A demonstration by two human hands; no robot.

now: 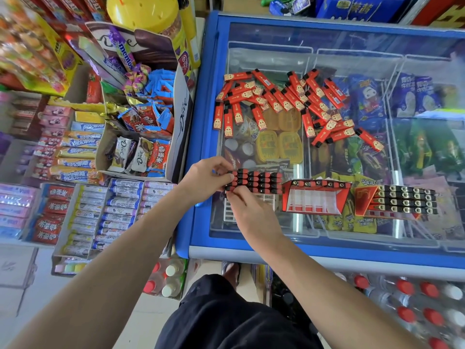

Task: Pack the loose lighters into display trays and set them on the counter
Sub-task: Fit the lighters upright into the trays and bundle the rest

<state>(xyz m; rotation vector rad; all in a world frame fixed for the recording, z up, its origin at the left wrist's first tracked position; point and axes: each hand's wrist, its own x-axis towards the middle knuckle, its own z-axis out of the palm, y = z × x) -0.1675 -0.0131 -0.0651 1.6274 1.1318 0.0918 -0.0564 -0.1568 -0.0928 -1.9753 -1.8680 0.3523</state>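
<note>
Shop freezer (201, 147) with glass lid. Tray of lighters (254, 182) at near left corner, left hand (205, 178) pinching its left end, right hand (247, 210) gripping near edge. Loose lighters (289, 102) scattered toward far side.

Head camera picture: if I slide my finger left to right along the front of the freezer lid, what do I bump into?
Left hand → tray of lighters being packed → nearly empty tray → full tray.
</note>
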